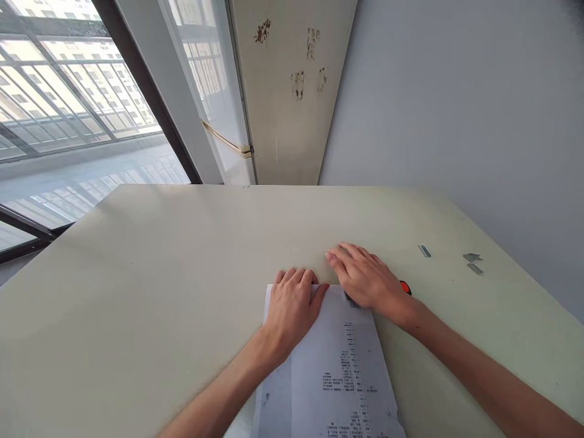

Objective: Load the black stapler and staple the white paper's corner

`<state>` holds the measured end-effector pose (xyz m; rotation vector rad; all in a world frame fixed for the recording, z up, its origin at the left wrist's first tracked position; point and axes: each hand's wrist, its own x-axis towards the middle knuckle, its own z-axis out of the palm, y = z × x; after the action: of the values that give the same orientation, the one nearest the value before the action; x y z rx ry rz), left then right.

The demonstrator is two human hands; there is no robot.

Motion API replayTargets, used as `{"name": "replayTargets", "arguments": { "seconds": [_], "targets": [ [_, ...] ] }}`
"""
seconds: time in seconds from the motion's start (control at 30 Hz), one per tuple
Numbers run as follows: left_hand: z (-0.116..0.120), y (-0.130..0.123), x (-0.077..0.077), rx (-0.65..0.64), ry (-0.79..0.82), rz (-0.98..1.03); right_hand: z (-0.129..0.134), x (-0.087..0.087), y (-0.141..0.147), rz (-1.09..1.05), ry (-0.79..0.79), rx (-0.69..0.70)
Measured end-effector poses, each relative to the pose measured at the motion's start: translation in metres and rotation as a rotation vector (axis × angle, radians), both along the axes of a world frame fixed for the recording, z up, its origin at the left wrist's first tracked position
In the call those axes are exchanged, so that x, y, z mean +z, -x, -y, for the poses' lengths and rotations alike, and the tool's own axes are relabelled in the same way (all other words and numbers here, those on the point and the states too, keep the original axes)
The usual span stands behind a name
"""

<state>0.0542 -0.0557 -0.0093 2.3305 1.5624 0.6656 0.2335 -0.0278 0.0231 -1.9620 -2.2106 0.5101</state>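
A white printed sheet (314, 377) lies on the pale table, with its far edge under my hands. My left hand (292, 307) rests on the sheet's upper left part, fingers curled over the far edge and thumb out to the right. To its right, my right hand (360, 274) lies palm down over the sheet's upper right corner, fingers pointing left. A small dark patch shows beneath that palm; whether the hand grips something is hidden. Just beyond the right wrist, a red and black object (405, 288) is partly covered.
Small grey metallic-looking pieces (424, 250) lie on the table's right side, others (473, 258) farther right. The table (182, 274) reaches back to a cream refrigerator (292, 121). A grey wall (456, 103) stands right, and a window (77, 91) left.
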Motion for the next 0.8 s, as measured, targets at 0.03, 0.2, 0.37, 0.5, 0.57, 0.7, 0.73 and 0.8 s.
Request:
{"name": "replayTargets", "arguments": {
  "seconds": [0.03,0.2,0.37,0.5,0.57,0.7,0.73,0.8],
  "targets": [
    [0.0,0.0,0.0,-0.001,0.002,0.0,0.0,-0.001,0.0,0.005,-0.01,-0.001],
    [0.0,0.0,0.0,-0.007,-0.006,0.009,0.001,-0.004,0.0,0.048,-0.059,0.005],
    [0.0,0.001,0.0,0.001,0.001,0.013,0.002,-0.005,0.005,0.137,-0.107,0.041],
    [0.001,0.002,0.0,0.002,-0.003,0.026,0.005,-0.006,0.011,0.237,-0.143,0.057],
    [0.002,0.002,0.0,0.003,-0.013,0.028,0.005,-0.007,0.013,0.277,-0.153,0.058],
    [0.002,0.003,-0.001,0.003,-0.021,0.025,0.005,-0.008,0.017,0.309,-0.156,0.072],
    [0.002,0.003,-0.002,0.001,-0.021,0.024,0.005,-0.008,0.017,0.304,-0.152,0.073],
    [0.002,0.003,-0.002,-0.003,-0.022,0.019,0.004,-0.007,0.016,0.288,-0.14,0.07]
  ]
}}
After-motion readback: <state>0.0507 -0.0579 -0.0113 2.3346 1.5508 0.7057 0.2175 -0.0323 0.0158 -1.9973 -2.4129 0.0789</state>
